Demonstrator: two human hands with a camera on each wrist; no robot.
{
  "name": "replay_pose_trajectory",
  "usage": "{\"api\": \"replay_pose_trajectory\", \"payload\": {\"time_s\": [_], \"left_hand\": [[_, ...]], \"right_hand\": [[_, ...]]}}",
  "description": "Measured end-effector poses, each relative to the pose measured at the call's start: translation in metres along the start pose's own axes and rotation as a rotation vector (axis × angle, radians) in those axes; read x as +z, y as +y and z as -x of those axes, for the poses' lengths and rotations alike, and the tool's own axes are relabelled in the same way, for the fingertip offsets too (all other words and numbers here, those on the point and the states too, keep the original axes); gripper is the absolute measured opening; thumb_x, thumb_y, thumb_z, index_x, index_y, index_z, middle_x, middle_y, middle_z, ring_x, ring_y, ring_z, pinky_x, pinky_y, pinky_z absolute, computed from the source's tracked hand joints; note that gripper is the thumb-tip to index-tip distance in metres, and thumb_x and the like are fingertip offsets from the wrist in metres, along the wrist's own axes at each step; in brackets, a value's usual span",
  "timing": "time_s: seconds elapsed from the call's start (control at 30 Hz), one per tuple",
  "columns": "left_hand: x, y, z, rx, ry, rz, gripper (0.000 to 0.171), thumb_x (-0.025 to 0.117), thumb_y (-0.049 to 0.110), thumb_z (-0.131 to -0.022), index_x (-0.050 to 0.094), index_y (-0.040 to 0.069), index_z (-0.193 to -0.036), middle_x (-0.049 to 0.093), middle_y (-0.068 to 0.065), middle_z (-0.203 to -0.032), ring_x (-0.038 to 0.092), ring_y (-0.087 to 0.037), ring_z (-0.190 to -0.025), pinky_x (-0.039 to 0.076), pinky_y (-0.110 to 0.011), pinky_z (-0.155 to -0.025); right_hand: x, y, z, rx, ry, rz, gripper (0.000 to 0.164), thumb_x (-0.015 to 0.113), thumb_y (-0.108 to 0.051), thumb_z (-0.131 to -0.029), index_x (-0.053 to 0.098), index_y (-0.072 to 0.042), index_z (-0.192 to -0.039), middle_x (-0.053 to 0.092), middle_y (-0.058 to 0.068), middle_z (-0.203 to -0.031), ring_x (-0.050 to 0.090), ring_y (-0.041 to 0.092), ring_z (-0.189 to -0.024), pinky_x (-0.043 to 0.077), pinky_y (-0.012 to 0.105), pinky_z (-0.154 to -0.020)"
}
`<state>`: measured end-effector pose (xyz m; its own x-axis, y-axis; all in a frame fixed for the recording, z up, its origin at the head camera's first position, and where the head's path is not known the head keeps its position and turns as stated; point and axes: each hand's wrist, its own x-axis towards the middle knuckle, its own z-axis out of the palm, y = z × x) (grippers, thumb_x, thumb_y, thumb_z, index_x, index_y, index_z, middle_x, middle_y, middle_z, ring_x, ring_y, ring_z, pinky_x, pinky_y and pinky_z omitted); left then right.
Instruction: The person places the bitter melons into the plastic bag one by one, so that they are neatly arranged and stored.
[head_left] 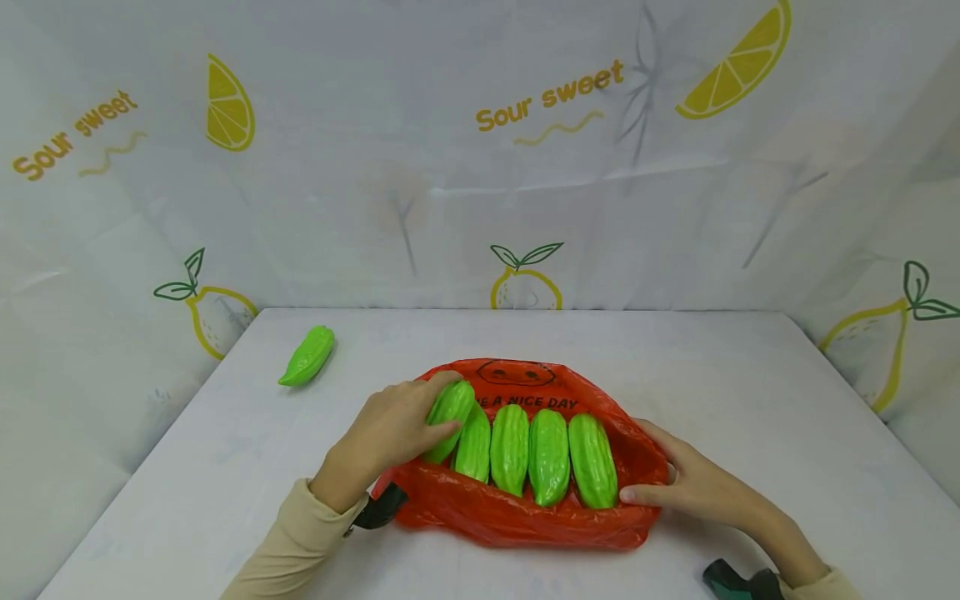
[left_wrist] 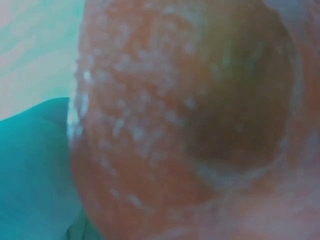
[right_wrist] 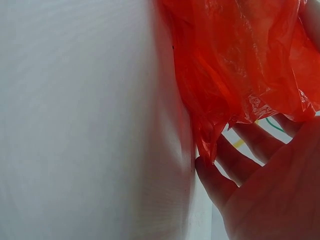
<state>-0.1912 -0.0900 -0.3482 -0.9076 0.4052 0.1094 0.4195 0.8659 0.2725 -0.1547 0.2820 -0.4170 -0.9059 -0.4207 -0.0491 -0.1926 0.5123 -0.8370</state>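
Note:
A red plastic bag (head_left: 525, 533) lies with its mouth spread wide on the table, printed with dark lettering. Inside it several green bitter melons (head_left: 550, 458) lie side by side. My left hand (head_left: 397, 421) grips the leftmost bitter melon (head_left: 450, 410), thumb on its near side and fingers over the far side, within the bag's left end. At the right end, my right hand (head_left: 686, 475) holds the bag's edge, thumb inside by the rightmost melon and fingers outside. In the right wrist view its fingers (right_wrist: 255, 140) lie around the crumpled red plastic. Blurred reddish plastic fills most of the left wrist view.
One more bitter melon (head_left: 307, 356) lies alone on the white table (head_left: 187, 500) at the far left. Behind the table's back edge hangs a pale curtain (head_left: 360, 167) with lemon prints. Dark wrist straps show at both sleeves.

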Motion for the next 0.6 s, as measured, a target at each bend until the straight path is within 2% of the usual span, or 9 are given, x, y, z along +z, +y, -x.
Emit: {"api": "replay_pose_trajectory", "payload": {"time_s": [0.07,0.13,0.33,0.5,0.6], "left_hand": [[0.0003,-0.0003,0.0002,-0.009,-0.015,-0.008,0.054,0.076,0.032,-0.087,0.055,0.018,-0.134,0.07,0.001,-0.09,0.061,-0.014,-0.076,0.05,-0.036,-0.062],[0.0008,-0.0007,0.0006,-0.014,-0.023,-0.01,0.053,0.076,0.031,-0.087,0.056,0.018,-0.134,0.071,0.0,-0.094,0.062,-0.015,-0.079,0.052,-0.038,-0.065],[0.0029,-0.0019,0.0019,-0.022,-0.025,-0.015,0.051,0.077,0.03,-0.086,0.058,0.017,-0.132,0.073,-0.004,-0.105,0.069,-0.023,-0.093,0.056,-0.045,-0.075],[0.0045,-0.0028,0.0024,-0.032,-0.013,-0.039,0.05,0.077,0.032,-0.086,0.058,0.016,-0.13,0.073,-0.003,-0.098,0.069,-0.023,-0.088,0.056,-0.043,-0.071],[0.0046,-0.0035,0.0019,-0.032,-0.016,-0.037,0.047,0.077,0.032,-0.087,0.06,0.015,-0.128,0.072,-0.003,-0.092,0.067,-0.021,-0.081,0.055,-0.041,-0.068]], "right_hand": [[0.0001,-0.0005,0.0002,0.001,0.002,0.002,0.074,0.075,-0.025,-0.086,0.038,-0.01,-0.148,0.054,0.016,-0.139,0.052,0.001,-0.114,0.053,0.058,-0.089],[0.0001,-0.0014,0.0,0.01,0.004,0.007,0.074,0.075,-0.026,-0.086,0.038,-0.01,-0.148,0.054,0.016,-0.139,0.053,0.009,-0.117,0.052,0.06,-0.089],[0.0002,-0.0029,-0.0008,0.03,0.005,0.01,0.075,0.076,-0.027,-0.085,0.038,-0.009,-0.148,0.053,0.016,-0.14,0.054,0.022,-0.12,0.052,0.061,-0.09],[0.0002,-0.0039,-0.0011,0.04,0.001,0.008,0.077,0.076,-0.027,-0.085,0.037,-0.007,-0.148,0.052,0.019,-0.141,0.051,0.037,-0.124,0.053,0.061,-0.089],[0.0002,-0.0041,-0.001,0.035,0.002,0.012,0.077,0.076,-0.027,-0.085,0.036,-0.007,-0.148,0.052,0.019,-0.141,0.05,0.041,-0.124,0.052,0.062,-0.089]]}}
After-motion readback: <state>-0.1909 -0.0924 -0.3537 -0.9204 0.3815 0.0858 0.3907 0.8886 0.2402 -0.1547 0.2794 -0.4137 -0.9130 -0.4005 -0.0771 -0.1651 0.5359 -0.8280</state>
